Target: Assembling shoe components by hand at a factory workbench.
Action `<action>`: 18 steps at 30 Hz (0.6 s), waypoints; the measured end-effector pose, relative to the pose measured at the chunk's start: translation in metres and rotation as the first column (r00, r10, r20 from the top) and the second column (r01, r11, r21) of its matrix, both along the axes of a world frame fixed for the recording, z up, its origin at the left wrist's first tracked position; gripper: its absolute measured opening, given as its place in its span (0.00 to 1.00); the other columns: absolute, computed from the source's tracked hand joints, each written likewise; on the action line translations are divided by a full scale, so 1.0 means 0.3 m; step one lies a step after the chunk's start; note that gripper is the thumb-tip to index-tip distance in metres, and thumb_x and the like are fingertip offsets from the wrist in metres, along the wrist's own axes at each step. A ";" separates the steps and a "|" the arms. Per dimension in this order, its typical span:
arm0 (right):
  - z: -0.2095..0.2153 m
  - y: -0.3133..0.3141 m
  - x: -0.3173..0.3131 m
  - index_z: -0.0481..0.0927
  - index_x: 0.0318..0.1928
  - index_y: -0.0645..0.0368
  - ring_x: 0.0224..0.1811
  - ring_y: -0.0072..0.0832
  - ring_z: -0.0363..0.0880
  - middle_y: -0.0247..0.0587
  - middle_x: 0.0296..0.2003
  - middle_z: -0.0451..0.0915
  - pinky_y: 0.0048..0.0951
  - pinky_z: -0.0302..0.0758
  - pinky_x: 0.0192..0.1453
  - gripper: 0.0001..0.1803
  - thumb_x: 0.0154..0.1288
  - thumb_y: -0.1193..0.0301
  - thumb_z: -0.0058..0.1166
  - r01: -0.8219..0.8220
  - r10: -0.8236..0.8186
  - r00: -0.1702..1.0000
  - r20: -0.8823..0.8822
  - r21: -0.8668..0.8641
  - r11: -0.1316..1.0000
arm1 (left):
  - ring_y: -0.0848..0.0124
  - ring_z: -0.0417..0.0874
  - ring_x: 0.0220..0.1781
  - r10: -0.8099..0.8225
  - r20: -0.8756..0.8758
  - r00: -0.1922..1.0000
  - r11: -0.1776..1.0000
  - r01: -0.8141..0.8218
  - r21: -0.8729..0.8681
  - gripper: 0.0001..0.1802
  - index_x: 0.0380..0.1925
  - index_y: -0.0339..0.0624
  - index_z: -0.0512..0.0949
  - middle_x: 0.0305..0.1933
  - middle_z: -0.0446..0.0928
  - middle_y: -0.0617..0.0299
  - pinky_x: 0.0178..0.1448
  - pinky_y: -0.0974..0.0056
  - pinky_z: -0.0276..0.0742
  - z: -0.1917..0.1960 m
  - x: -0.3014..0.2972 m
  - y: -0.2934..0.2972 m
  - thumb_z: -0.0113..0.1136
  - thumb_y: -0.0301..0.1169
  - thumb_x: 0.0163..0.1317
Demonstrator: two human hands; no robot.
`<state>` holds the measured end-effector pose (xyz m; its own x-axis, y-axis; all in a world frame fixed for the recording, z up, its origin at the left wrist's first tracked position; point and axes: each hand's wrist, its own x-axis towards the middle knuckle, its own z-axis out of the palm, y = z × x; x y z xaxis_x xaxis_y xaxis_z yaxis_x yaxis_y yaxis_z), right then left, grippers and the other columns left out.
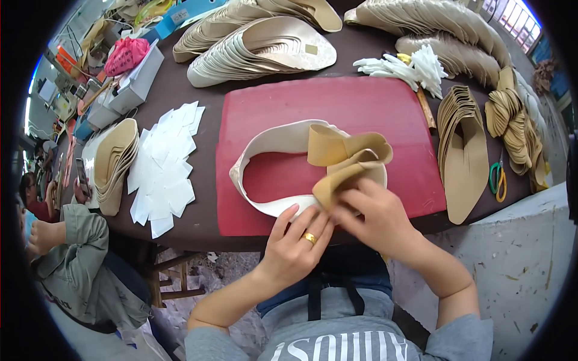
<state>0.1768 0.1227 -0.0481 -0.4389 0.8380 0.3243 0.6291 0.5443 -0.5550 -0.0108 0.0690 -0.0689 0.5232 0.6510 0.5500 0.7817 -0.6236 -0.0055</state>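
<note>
A white shoe upper (256,147) stands as a loop on a red mat (403,120) in front of me. Tan lining (355,147) curls and folds at its right end. My left hand (295,246), with a gold ring, grips the near edge of the upper, fingertips on top; its thumb is hard to make out. At the same near edge, my right hand (379,216) pinches the folded lining between bent fingers. The two hands almost touch. Exactly where the lining meets the upper is hidden behind the right fingers.
Around the mat are white paper pieces (162,162), nested tan linings (114,162), stacked shoe uppers (241,54), white gloves (415,69), tan pieces (463,150) and scissors (498,180). A person in a grey-green sleeve (84,240) sits to the left. A pale surface (506,253) borders my right.
</note>
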 end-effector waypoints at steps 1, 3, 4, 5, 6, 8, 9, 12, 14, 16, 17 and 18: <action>-0.022 0.007 -0.007 0.80 0.37 0.64 0.29 0.26 0.78 0.38 0.27 0.80 0.27 0.74 0.34 0.10 0.55 0.74 0.62 0.045 -0.041 0.998 -0.051 0.071 0.996 | 0.66 0.79 0.51 -0.045 0.004 0.999 0.999 0.045 -0.017 0.10 0.38 0.41 0.81 0.45 0.81 0.65 0.65 0.53 0.65 0.007 -0.010 0.018 0.62 0.28 0.55; 0.005 0.021 0.006 0.79 0.37 0.65 0.29 0.26 0.78 0.38 0.28 0.80 0.26 0.74 0.34 0.09 0.56 0.75 0.61 0.085 -0.101 0.987 -0.123 -0.130 0.988 | 0.65 0.79 0.51 -0.064 -0.004 0.998 0.996 0.064 -0.062 0.10 0.38 0.41 0.81 0.46 0.81 0.64 0.64 0.53 0.66 0.038 -0.060 0.055 0.62 0.28 0.54; 0.025 0.030 0.017 0.79 0.36 0.65 0.29 0.26 0.78 0.38 0.28 0.80 0.26 0.74 0.34 0.07 0.57 0.76 0.60 0.117 -0.183 0.966 -0.181 -0.325 0.938 | 0.65 0.79 0.51 -0.093 -0.013 0.996 0.990 0.091 -0.104 0.10 0.38 0.41 0.81 0.47 0.81 0.63 0.63 0.54 0.67 0.051 -0.095 0.075 0.63 0.28 0.54; 0.041 0.037 0.025 0.79 0.35 0.65 0.29 0.26 0.78 0.38 0.28 0.80 0.25 0.74 0.34 0.06 0.58 0.77 0.59 0.130 -0.273 0.937 -0.218 -0.509 0.851 | 0.64 0.79 0.51 -0.122 -0.020 0.992 0.982 0.118 -0.146 0.10 0.38 0.41 0.81 0.48 0.80 0.62 0.62 0.54 0.68 0.059 -0.123 0.090 0.63 0.27 0.54; 0.046 0.041 0.026 0.78 0.34 0.65 0.30 0.25 0.78 0.38 0.28 0.80 0.24 0.74 0.34 0.04 0.58 0.78 0.58 0.124 -0.368 0.900 -0.232 -0.673 0.729 | 0.63 0.79 0.52 -0.152 -0.024 0.988 0.972 0.145 -0.187 0.10 0.38 0.40 0.81 0.49 0.80 0.62 0.61 0.55 0.69 0.060 -0.137 0.094 0.64 0.27 0.54; 0.024 0.029 0.004 0.78 0.34 0.66 0.29 0.25 0.79 0.38 0.28 0.81 0.24 0.74 0.34 0.04 0.60 0.78 0.57 0.155 -0.324 0.921 -0.215 -0.561 0.813 | 0.63 0.79 0.51 -0.125 0.074 0.989 0.976 0.136 -0.170 0.10 0.38 0.40 0.81 0.50 0.80 0.60 0.59 0.56 0.71 0.035 -0.087 0.074 0.64 0.26 0.54; 0.004 0.020 -0.019 0.78 0.35 0.66 0.29 0.25 0.79 0.38 0.27 0.81 0.23 0.74 0.33 0.04 0.61 0.78 0.56 0.165 -0.273 0.942 -0.196 -0.437 0.884 | 0.63 0.80 0.50 -0.089 0.165 0.982 0.981 0.115 -0.154 0.10 0.37 0.40 0.81 0.50 0.79 0.59 0.57 0.57 0.72 0.016 -0.046 0.052 0.65 0.26 0.53; -0.021 0.000 -0.040 0.77 0.35 0.67 0.28 0.24 0.80 0.38 0.27 0.81 0.21 0.74 0.33 0.03 0.63 0.78 0.54 0.175 -0.197 0.972 -0.129 -0.163 0.971 | 0.62 0.80 0.48 -0.038 0.355 0.934 0.988 0.088 -0.126 0.11 0.37 0.39 0.80 0.51 0.79 0.57 0.53 0.59 0.75 -0.019 0.033 0.039 0.66 0.24 0.52; -0.018 -0.005 -0.049 0.77 0.37 0.68 0.27 0.23 0.79 0.39 0.27 0.81 0.20 0.73 0.32 0.04 0.63 0.79 0.53 0.161 -0.235 0.953 -0.192 -0.335 0.928 | 0.62 0.79 0.45 0.115 0.444 0.888 0.976 -0.018 -0.217 0.10 0.36 0.36 0.79 0.50 0.77 0.55 0.50 0.61 0.75 -0.033 0.044 0.041 0.65 0.23 0.52; -0.019 -0.010 -0.061 0.76 0.39 0.69 0.26 0.22 0.79 0.39 0.27 0.81 0.19 0.72 0.31 0.05 0.64 0.79 0.52 0.131 -0.282 0.928 -0.244 -0.496 0.858 | 0.61 0.79 0.42 0.271 0.513 0.815 0.942 -0.114 -0.317 0.10 0.36 0.34 0.77 0.49 0.76 0.53 0.46 0.64 0.76 -0.045 0.044 0.041 0.64 0.22 0.52; -0.027 -0.014 -0.067 0.76 0.39 0.69 0.26 0.22 0.79 0.39 0.27 0.81 0.19 0.72 0.31 0.05 0.64 0.79 0.52 0.130 -0.280 0.930 -0.238 -0.500 0.856 | 0.61 0.79 0.42 0.276 0.515 0.812 0.940 -0.115 -0.321 0.10 0.36 0.34 0.77 0.49 0.76 0.53 0.46 0.64 0.76 -0.046 0.042 0.044 0.64 0.22 0.52; -0.040 -0.020 -0.073 0.75 0.37 0.67 0.25 0.24 0.76 0.39 0.26 0.80 0.22 0.71 0.30 0.04 0.64 0.78 0.53 0.148 -0.285 0.927 -0.244 -0.462 0.875 | 0.62 0.79 0.41 0.296 0.548 0.783 0.926 -0.093 -0.366 0.10 0.35 0.33 0.77 0.48 0.76 0.54 0.46 0.64 0.76 -0.042 0.039 0.047 0.64 0.21 0.52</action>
